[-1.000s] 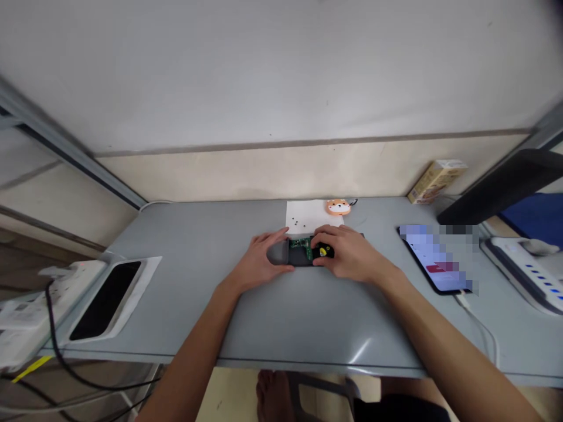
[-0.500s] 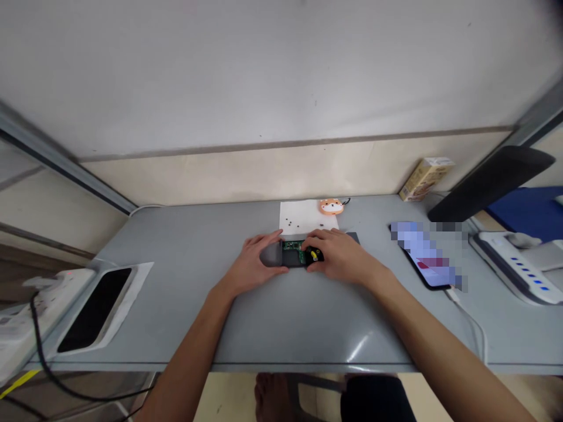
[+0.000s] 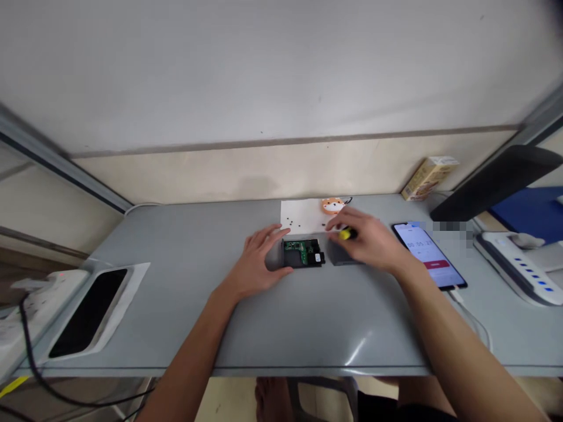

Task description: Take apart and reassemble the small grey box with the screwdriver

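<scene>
A small black case [image 3: 303, 254] with a green circuit board inside lies open on the grey table [image 3: 281, 316]. My left hand [image 3: 259, 264] rests flat against its left end, fingers spread. My right hand [image 3: 369, 240] hovers to the right of the case, closed round a small yellow-and-black tool [image 3: 346, 234]. Under that hand lies a dark grey cover [image 3: 341, 257]. Behind, a white sheet of paper [image 3: 303, 215] carries several tiny black screws [image 3: 291, 223].
An orange animal-face keyring [image 3: 333, 205] sits at the paper's far corner. A lit phone [image 3: 428, 255] with a cable lies at right, near a white power strip [image 3: 519, 266] and a carton [image 3: 428, 177]. A black phone on a white tray [image 3: 88, 308] lies at left.
My right hand has lifted off the case and moved right and back with the yellow tool, uncovering the circuit board. The left hand stays at the case's left end.
</scene>
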Demonstrator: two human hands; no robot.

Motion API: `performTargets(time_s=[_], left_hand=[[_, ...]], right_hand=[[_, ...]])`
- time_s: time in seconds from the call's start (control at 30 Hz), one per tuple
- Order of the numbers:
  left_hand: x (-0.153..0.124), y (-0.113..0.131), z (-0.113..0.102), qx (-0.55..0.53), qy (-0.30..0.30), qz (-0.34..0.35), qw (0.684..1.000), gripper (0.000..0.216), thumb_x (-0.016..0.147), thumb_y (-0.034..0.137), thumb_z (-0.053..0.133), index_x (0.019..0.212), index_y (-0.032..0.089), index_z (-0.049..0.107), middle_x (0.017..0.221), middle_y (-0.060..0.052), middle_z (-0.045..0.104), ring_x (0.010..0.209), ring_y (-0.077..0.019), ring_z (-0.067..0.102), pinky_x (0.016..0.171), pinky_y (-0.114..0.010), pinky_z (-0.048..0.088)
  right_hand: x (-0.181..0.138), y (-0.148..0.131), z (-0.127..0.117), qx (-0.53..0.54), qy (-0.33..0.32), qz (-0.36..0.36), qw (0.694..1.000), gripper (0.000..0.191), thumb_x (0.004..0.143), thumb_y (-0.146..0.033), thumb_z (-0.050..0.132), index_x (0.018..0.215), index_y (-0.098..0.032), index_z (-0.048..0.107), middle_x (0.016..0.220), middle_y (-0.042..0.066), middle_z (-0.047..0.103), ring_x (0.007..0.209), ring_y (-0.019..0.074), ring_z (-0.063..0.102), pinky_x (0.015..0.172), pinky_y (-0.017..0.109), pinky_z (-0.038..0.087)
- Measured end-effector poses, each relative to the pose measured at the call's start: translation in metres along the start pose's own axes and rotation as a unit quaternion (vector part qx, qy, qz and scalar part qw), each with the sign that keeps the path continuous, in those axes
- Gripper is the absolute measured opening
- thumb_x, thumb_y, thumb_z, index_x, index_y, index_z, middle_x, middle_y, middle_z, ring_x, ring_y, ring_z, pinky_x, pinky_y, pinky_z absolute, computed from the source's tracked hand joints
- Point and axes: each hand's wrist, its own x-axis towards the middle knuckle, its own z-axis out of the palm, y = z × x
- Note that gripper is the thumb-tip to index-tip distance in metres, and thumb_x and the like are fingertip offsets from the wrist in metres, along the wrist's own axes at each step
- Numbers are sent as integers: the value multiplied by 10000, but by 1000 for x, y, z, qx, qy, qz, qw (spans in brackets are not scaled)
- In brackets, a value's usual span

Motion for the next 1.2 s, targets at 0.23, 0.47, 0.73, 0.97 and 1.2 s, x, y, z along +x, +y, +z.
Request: performTargets(time_s=[0.23,0.47,0.73,0.97,1.2], left_hand=[[29,23,17,53,-35,130,989,625,958,452,646,1524,297,431,1540,-92,477,1400,-305,441,1185,-500,339],[35,28,35,52,1,170,984,594,990,435,586,1533,251,431,1423,-106,575,1332,-293,501,1174,-490,360],[26,24,37,3,5,140,990,635,969,390,643,1539,286,381,1454,-62,576,1349,-266,503,1164,-463,391],[27,22,39,-12,-5,116,993,662,959,371,661,1546,309,361,1436,-51,593,1321,-256,535,1161,-460,386],[26,23,37,-29,-1,104,994,679,935,358,691,1536,317,376,1420,-49,610,1313,-255,551,1171,-462,364]], right_hand=[[12,5,-7,203,401,59,891,422,1025,-555,419,819,-241,611,650,13,597,564,174,612,516,312,436],[12,22,10,89,267,192,940,538,951,-690,485,764,-208,636,542,-3,589,479,137,524,490,279,387],[12,16,18,38,239,210,947,562,951,-699,467,719,-209,613,552,-4,591,497,140,504,531,287,369],[12,16,19,47,261,190,945,532,960,-670,483,728,-208,605,581,-1,597,535,141,513,554,283,383],[12,19,21,80,259,196,943,517,961,-664,489,748,-208,608,565,-9,586,535,139,519,555,285,399]])
